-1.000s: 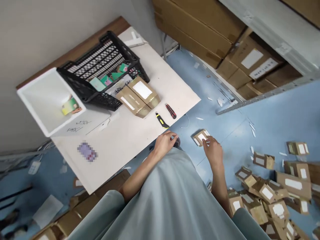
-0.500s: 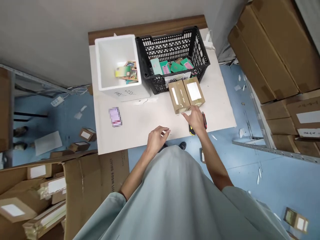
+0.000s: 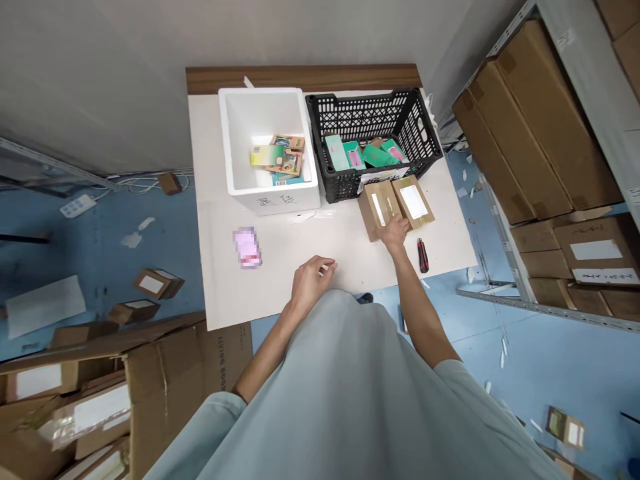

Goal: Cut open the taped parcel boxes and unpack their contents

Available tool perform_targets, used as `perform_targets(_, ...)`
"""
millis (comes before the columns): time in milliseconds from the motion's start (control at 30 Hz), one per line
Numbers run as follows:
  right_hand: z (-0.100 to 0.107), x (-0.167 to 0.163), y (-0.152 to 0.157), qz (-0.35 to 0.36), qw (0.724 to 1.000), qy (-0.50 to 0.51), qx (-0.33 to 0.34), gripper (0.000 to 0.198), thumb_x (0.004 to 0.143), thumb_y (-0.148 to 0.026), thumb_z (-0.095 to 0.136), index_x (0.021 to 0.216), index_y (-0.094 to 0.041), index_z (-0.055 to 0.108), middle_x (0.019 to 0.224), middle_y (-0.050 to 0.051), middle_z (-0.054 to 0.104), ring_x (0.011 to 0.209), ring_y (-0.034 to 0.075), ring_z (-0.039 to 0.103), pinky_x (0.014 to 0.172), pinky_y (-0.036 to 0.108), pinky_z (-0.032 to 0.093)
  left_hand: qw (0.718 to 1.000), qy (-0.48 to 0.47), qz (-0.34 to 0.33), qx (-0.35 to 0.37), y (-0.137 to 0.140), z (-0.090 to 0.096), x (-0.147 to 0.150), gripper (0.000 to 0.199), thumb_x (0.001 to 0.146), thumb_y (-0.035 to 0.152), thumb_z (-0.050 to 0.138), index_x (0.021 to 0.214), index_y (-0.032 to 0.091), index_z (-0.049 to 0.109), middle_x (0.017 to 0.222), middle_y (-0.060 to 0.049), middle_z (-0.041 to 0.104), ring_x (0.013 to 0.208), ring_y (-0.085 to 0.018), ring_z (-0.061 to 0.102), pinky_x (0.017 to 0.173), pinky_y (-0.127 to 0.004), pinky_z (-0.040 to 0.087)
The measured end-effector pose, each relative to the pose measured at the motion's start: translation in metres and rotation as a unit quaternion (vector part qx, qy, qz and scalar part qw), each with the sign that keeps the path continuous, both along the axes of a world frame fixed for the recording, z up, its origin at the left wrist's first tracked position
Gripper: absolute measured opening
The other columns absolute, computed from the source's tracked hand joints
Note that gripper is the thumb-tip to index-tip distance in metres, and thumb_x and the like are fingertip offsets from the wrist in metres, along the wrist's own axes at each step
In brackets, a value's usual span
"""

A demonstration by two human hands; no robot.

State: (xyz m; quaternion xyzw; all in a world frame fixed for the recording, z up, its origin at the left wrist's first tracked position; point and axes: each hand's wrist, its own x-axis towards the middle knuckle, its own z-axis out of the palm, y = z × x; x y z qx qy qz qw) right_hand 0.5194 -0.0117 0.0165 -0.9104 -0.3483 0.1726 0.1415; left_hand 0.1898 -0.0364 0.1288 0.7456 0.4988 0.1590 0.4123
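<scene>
Right hand (image 3: pixel 394 232) at brown cardboard box (image 3: pixel 387 198), grip unclear; left hand (image 3: pixel 311 283) loosely curled, room between; white rectangular tabletop (image 3: pixel 285 257), near edge part-hidden.

Right hand (image 3: pixel 393 232) on a brown carton (image 3: pixel 381 200), left hand (image 3: pixel 311 280) loosely curled, white table (image 3: pixel 280 273), black crate (image 3: pixel 342 183) behind the carton.

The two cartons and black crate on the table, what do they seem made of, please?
Cartons: apparently matt cardboard, from plain brown faces with shiny, tape-like strips. Black crate: probably moulded plastic with a slight sheen, judging by its regular openwork walls.
</scene>
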Motion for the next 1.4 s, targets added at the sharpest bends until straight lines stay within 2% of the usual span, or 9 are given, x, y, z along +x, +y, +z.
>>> perform_targets(133,0.010,-0.014,-0.010,-0.020,0.998,0.028,-0.054,0.087,0.076,-0.032,0.094,0.143,-0.009,0.044,0.157,0.032,0.045,0.151,0.046,0.043,0.131,0.057,0.037,1.000,-0.006,-0.013,-0.005,0.014,-0.006,-0.016,0.023,0.106,0.037,0.067,0.109,0.026,0.087,0.116,-0.006,0.087,0.087,-0.023,0.081,0.086,-0.035,0.062)
perform_targets(300,0.015,-0.059,-0.055,0.116,0.993,0.017,-0.021,0.072,0.080,-0.021,0.085,0.141,-0.011,0.048,0.161,0.029,0.044,0.155,0.040,0.041,0.132,0.052,0.041,0.999,-0.001,-0.004,-0.035,0.025,-0.032,-0.033,0.028,0.106,0.038,0.069,0.127,0.025,0.082,0.127,-0.008,0.084,0.092,-0.024,0.081,0.092,-0.038,0.063)
perform_targets(433,0.018,-0.094,-0.095,0.234,0.970,0.063,-0.004,0.063,0.082,-0.013,0.077,0.140,-0.014,0.054,0.171,0.029,0.040,0.168,0.038,0.034,0.136,0.054,0.043,0.996,0.044,0.024,-0.074,0.031,-0.064,-0.041,0.060,0.099,0.032,0.075,0.156,0.018,0.064,0.156,-0.019,0.069,0.119,-0.032,0.080,0.102,-0.043,0.063)
perform_targets(600,0.023,-0.105,-0.123,0.344,0.928,0.143,0.008,0.071,0.079,-0.008,0.077,0.147,-0.018,0.058,0.187,0.022,0.031,0.180,0.039,0.021,0.144,0.063,0.034,0.990,0.039,-0.006,-0.135,0.030,-0.094,-0.048,0.067,0.084,0.022,0.083,0.149,0.016,0.068,0.149,-0.020,0.074,0.130,-0.039,0.075,0.106,-0.044,0.061)
perform_targets(767,0.008,-0.091,-0.144,0.242,0.950,0.195,0.038,0.098,0.086,-0.027,0.087,0.169,-0.017,0.037,0.194,0.028,0.007,0.178,0.040,0.029,0.132,0.061,0.050,0.978,-0.042,0.036,-0.200,0.016,-0.101,-0.051,0.080,0.072,0.031,0.094,0.148,0.020,0.068,0.142,-0.016,0.079,0.122,-0.034,0.078,0.101,-0.040,0.064)
perform_targets(867,-0.009,-0.080,-0.154,0.162,0.950,0.264,0.034,0.106,0.086,-0.040,0.090,0.172,-0.018,0.033,0.188,0.029,0.029,0.172,0.039,0.042,0.133,0.062,0.048,0.967,-0.079,0.062,-0.235,0.004,-0.105,-0.050,0.090,0.066,0.030,0.096,0.150,0.020,0.066,0.145,-0.015,0.078,0.125,-0.033,0.077,0.107,-0.041,0.063)
perform_targets(1033,-0.031,-0.073,-0.157,0.118,0.927,0.356,0.025,0.083,0.089,-0.038,0.080,0.163,-0.020,0.047,0.171,0.021,0.060,0.160,0.031,0.057,0.130,0.057,0.052,0.942,-0.087,0.140,-0.291,-0.009,-0.119,-0.042,0.089,0.059,0.029,0.096,0.142,0.014,0.069,0.141,-0.017,0.080,0.131,-0.036,0.076,0.117,-0.048,0.060)
perform_targets(1200,-0.033,-0.071,-0.150,0.117,0.909,0.399,0.024,0.072,0.093,-0.048,0.076,0.157,-0.019,0.060,0.167,0.017,0.065,0.154,0.029,0.063,0.129,0.052,0.055,0.923,-0.101,0.207,-0.309,-0.019,-0.124,-0.036,0.077,0.065,0.039,0.097,0.133,0.014,0.073,0.144,-0.018,0.079,0.138,-0.037,0.072,0.125,-0.052,0.056)
perform_targets(1400,-0.028,-0.055,-0.140,0.120,0.908,0.397,0.059,0.071,0.099,-0.066,0.069,0.153,-0.019,0.068,0.165,0.016,0.068,0.153,0.029,0.065,0.130,0.052,0.054,0.928,-0.104,0.229,-0.276,-0.029,-0.122,-0.039,0.064,0.085,0.055,0.086,0.134,0.014,0.075,0.146,-0.019,0.078,0.135,-0.034,0.073,0.120,-0.049,0.059)
